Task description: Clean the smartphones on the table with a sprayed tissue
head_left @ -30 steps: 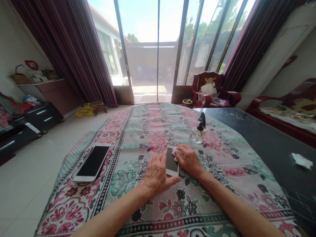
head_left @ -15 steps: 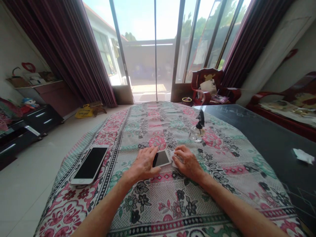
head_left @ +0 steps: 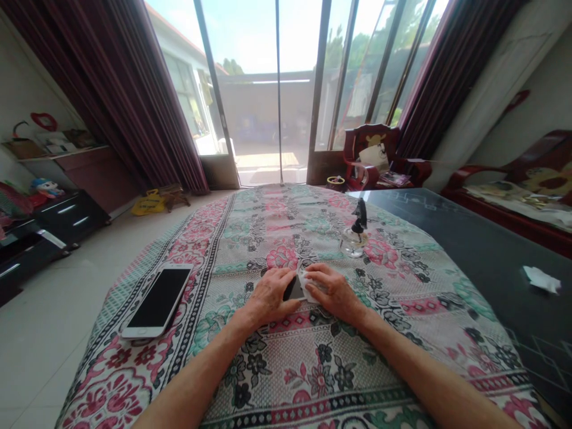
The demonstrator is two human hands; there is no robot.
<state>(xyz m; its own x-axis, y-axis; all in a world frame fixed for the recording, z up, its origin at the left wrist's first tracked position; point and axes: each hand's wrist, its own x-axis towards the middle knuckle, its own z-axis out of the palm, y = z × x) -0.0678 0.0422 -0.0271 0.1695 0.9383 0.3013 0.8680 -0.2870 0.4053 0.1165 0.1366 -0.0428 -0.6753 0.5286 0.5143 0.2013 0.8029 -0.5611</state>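
My left hand [head_left: 270,297] grips a small white-framed smartphone [head_left: 292,288] at its left end, fingers on the far edge and thumb on the near one. The phone lies sideways on the flowered tablecloth, and its dark screen is partly covered by both hands. Bent around a white tissue [head_left: 307,291], my right hand [head_left: 333,292] presses it on the phone's right end. Farther left lies a larger white smartphone [head_left: 158,301], black screen up. A clear spray bottle [head_left: 354,241] with a black trigger head stands beyond my right hand.
The flowered cloth [head_left: 322,339] covers the round-edged table. To the right is a dark tabletop [head_left: 465,262] with a crumpled white tissue [head_left: 541,279] on it. Red wooden chairs [head_left: 370,155], a yellow bag [head_left: 149,202] and glass doors lie beyond.
The small phone has turned from lengthwise to sideways, with my left hand shifting left. My right hand has moved the tissue left onto the phone's right end.
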